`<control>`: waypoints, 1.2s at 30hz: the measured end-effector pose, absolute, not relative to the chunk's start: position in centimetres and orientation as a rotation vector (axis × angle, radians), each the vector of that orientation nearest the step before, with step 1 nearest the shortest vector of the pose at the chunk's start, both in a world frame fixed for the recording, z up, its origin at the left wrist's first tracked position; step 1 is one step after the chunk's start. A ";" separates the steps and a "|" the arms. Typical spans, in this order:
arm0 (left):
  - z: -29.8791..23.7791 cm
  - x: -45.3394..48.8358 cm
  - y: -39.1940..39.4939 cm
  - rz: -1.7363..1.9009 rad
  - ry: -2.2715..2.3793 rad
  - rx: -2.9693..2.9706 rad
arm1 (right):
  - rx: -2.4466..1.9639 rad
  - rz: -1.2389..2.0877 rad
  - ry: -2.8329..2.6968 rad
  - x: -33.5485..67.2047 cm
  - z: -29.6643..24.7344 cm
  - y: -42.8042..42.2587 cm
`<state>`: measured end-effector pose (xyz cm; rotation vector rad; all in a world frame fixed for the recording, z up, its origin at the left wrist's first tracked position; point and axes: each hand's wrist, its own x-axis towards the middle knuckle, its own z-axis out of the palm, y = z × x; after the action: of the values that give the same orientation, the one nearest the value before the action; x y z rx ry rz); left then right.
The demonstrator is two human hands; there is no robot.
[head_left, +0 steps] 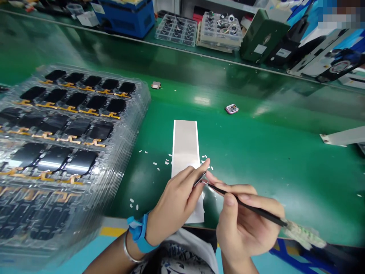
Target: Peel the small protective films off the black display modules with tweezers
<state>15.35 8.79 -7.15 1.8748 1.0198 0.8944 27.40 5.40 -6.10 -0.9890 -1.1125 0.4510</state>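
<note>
My left hand, with a blue strap at the wrist, is closed around a small dark display panel held on edge. Only a narrow side of the panel shows; the fingers hide the rest. My right hand grips black tweezers whose tips reach the panel's near side. Whether the tips pinch anything is too small to tell. Under the left hand lies a long pale strip of backing paper. Tiny white pieces are scattered on both sides of it.
Stacked clear trays of black displays with orange flex cables fill the left side. A small watch-like part and another small part lie on the green table. Along the back shelf stand a blue box and clear compartment boxes.
</note>
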 end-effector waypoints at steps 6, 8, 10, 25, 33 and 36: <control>-7.0 15.5 8.7 0.829 1.030 1.842 | -0.995 0.454 -1.096 27.4 -6.7 5.7; -6.8 15.4 8.7 0.830 1.028 1.815 | -0.968 0.462 -1.096 27.4 -6.9 5.8; -6.6 15.4 8.7 0.833 1.022 1.795 | -0.962 0.465 -1.090 27.4 -7.0 5.9; -6.6 15.1 8.6 0.842 0.996 1.744 | -0.952 0.467 -1.068 27.1 -7.2 6.0; -6.6 15.1 8.6 0.845 0.982 1.739 | -0.981 0.455 -1.048 27.1 -7.3 6.1; -6.6 15.1 8.6 0.843 0.984 1.736 | -0.964 0.459 -1.062 27.1 -7.3 6.2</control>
<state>15.13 8.64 -6.64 1.7363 0.9837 0.8433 27.15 6.17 -7.27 -0.9644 -1.0618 0.4588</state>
